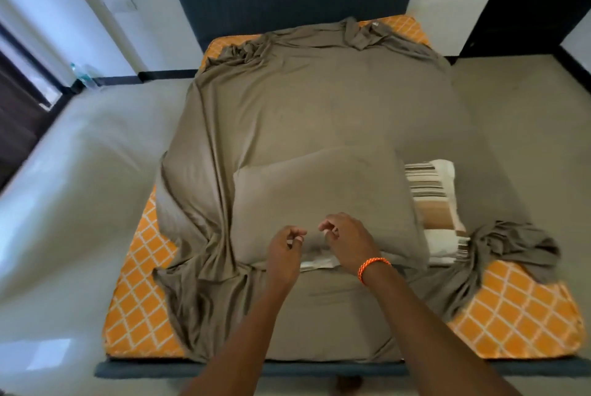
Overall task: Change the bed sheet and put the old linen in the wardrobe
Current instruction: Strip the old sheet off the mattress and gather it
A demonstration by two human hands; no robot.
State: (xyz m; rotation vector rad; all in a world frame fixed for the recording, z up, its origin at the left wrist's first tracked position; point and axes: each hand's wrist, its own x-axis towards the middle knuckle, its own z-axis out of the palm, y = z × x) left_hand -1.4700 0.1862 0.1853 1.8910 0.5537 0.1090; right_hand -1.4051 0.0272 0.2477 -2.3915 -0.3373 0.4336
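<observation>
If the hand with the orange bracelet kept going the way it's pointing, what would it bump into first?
Most likely the taupe pillow: the right hand hovers over its near edge, curled fingers aimed forward and down. Depth is unclear, so it may already be brushing the fabric.

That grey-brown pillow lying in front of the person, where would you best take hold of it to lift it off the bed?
Probably by its near edge, coming from the foot of the bed. The pillow lies flat on the loose sheet, its open end facing the person, with white filling showing there. Both hands hover right above that edge, fingers curled. The far corners lie beyond them, and the striped pillow crowds the right side.
</observation>
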